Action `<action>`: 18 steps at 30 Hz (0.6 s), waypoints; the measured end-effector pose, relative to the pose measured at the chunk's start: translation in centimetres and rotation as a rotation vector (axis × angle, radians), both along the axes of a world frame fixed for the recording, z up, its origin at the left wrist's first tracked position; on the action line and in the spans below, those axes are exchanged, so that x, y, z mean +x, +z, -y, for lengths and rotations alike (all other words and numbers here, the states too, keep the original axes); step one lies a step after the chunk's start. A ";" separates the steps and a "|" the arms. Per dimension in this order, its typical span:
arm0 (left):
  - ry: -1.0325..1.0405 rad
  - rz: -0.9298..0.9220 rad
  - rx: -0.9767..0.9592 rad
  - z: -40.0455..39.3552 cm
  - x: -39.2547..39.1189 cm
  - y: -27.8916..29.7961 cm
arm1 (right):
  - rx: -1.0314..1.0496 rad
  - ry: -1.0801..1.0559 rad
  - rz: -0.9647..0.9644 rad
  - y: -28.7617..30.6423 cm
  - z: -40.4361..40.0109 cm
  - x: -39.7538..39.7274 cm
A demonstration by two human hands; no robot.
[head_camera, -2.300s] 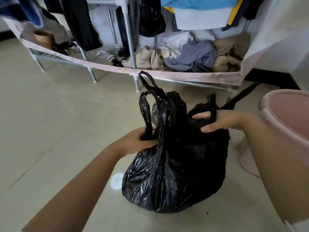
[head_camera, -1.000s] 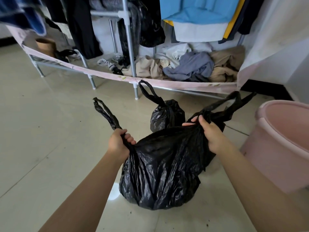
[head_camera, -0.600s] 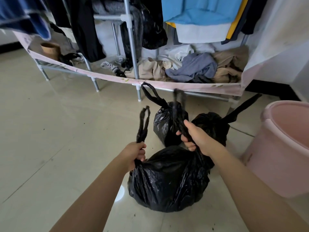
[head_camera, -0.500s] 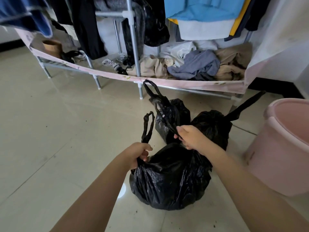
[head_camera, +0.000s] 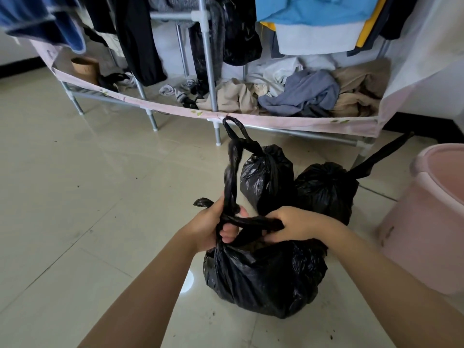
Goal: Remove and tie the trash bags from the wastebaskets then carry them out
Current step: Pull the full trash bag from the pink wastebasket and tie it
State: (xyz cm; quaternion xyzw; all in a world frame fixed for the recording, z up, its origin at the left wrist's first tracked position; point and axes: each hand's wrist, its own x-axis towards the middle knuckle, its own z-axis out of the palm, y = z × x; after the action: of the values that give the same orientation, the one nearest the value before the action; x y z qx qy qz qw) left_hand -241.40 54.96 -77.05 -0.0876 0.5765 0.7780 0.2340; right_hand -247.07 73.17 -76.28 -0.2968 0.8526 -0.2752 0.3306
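We see a pale glossy tile floor (head_camera: 75,187) w/ thin grout lines, dark specks and a bright round light reflection (head_camera: 187,282). Across the back runs a metal-tube clothes rack (head_camera: 209,71) w/ a pink fabric cover (head_camera: 288,121) sagging along its low edge. Dark and blue garments hang up top; a heap of beige, grey and white clothes (head_camera: 301,94) lies on the bottom shelf, plus a brown cylindrical container (head_camera: 84,69) at left. White wall w/ black baseboard (head_camera: 421,129) at right.
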 end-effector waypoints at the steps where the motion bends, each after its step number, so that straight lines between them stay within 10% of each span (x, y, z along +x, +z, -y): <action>1: -0.086 0.002 -0.070 0.1 0.2 0.1 | -0.011 -0.034 0.033 0.0 -0.5 -0.2; 9: -0.037 -0.184 -0.479 -0.5 -0.3 0.5 | -0.293 -0.282 0.146 0.4 -1.7 -1.6; 18: 0.336 -0.371 -0.154 -1.5 -1.2 -0.2 | -0.260 -0.490 0.436 0.9 -1.6 -1.2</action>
State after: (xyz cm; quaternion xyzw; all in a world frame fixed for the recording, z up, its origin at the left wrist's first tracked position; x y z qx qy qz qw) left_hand -242.57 56.50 -77.27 -0.0557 0.6444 0.7625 -0.0156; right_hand -248.31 74.77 -75.37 -0.0571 0.7658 -0.5094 0.3883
